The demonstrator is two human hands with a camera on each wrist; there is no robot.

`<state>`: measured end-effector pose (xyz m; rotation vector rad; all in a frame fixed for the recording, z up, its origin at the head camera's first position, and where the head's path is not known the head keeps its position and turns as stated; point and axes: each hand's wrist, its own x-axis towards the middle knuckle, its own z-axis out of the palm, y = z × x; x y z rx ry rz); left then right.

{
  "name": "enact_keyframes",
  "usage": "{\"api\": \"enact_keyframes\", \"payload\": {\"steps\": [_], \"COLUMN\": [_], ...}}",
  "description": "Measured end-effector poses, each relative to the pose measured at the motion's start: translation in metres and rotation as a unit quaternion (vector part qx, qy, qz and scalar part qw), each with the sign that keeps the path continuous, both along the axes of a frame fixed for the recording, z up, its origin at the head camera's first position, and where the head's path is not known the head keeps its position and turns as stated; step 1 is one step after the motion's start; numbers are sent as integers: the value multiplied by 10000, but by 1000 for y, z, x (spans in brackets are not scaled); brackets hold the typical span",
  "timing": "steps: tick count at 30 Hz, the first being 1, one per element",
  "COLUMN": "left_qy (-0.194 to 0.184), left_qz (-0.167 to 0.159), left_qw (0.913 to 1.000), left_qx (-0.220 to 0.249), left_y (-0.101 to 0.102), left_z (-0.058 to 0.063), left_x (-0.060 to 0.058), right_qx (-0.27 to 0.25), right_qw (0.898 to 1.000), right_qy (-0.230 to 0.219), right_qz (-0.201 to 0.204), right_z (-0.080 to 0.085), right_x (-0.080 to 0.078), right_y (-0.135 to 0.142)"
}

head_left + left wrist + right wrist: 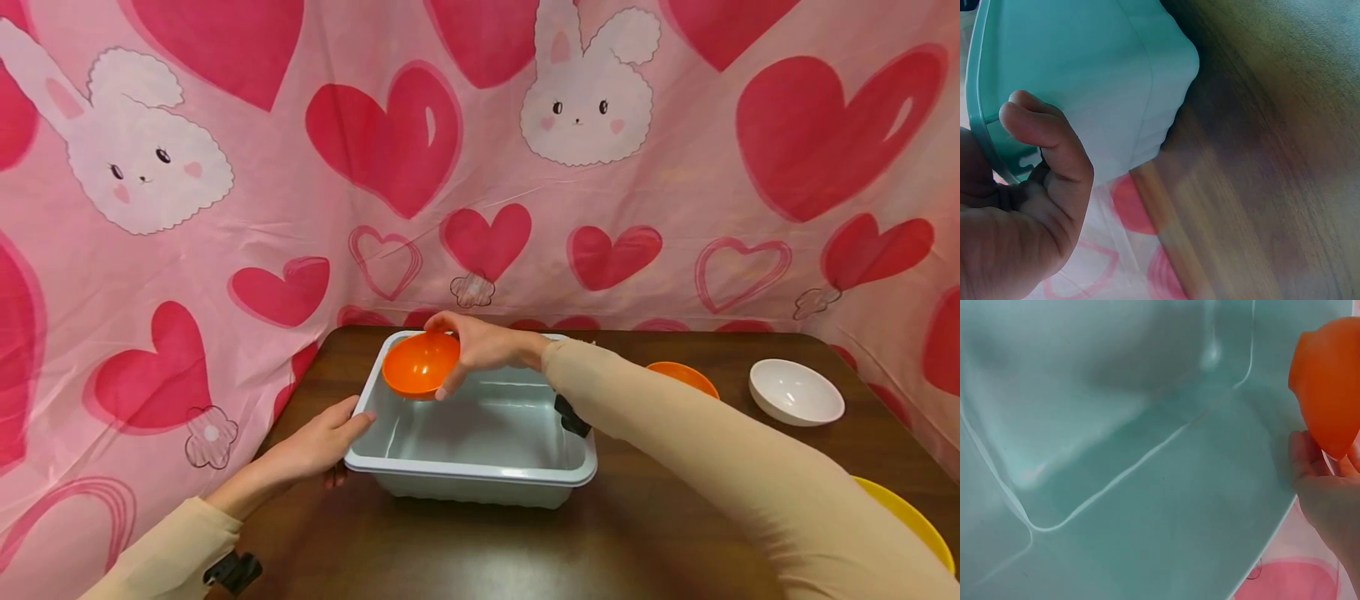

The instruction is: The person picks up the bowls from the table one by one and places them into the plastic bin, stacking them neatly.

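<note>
Head view: A person's right hand [482,343] pinches an orange bowl [418,365] by its edge between thumb and fingers, the bowl tilted to the left of those fingers and the gray basin [472,474] beneath them. The left hand [324,439] grips the basin's left rim, thumb over the top. Held only at one side, the smooth bowl could pivot or slip from the fingertips and drop below them; a hard pull by the left fingers could drag the basin, knocking rim against bowl.

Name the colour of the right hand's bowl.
The round, glossy bowl is orange, clearest in the head view.
</note>
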<state>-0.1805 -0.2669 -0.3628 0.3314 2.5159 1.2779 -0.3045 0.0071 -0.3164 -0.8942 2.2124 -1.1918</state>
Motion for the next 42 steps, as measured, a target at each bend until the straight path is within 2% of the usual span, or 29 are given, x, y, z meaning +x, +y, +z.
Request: {"api": "enact_keyframes", "payload": {"steps": [6, 17, 42], "left_qy": [-20, 9, -9], "left_qz": [-26, -60, -24], "left_qw": [10000, 10000, 10000], "left_qx": [41, 45, 66], "left_y": [-1, 0, 1], "left_z": [-1, -1, 2], "left_x": [0, -1, -1], "right_qx": [144, 131, 597], "right_qw": [9997, 9996, 9976], "right_qy": [152, -149, 175], "right_qz": [153, 217, 308], "right_z": [-5, -16, -37], "right_x": [0, 1, -1], "right_y": [-4, -10, -14]}}
